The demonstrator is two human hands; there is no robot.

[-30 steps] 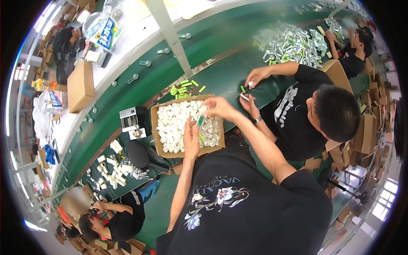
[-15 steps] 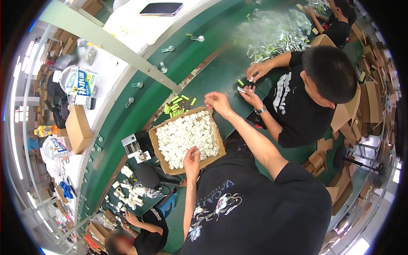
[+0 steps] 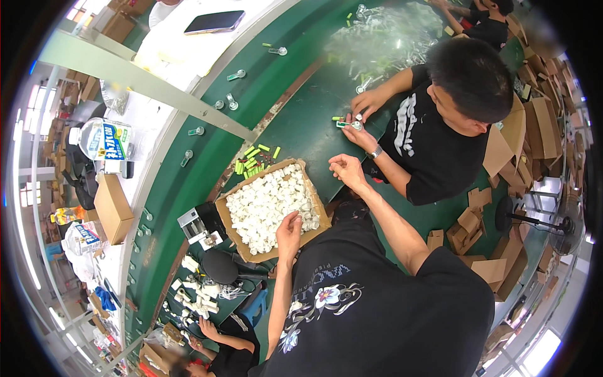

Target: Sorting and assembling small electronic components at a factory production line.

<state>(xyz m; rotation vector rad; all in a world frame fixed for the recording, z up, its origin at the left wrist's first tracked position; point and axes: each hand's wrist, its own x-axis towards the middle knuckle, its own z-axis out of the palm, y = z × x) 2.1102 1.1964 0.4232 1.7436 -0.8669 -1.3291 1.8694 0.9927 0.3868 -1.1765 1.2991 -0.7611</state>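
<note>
Over one cardboard box (image 3: 317, 210) | left hand (image 3: 289, 229) grip on white pieces (image 3: 267, 204) | right hand (image 3: 347, 169) curled, contents unclear

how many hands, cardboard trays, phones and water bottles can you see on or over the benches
hands: 5 (wearer's left hand and right hand; neighbour's hands; another worker's hand)
cardboard tray: 1
phone: 1
water bottle: 1
total: 8

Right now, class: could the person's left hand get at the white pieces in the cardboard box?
Probably yes. The left hand already rests over the box's near edge, among the white pieces, with nothing covering them.
</note>
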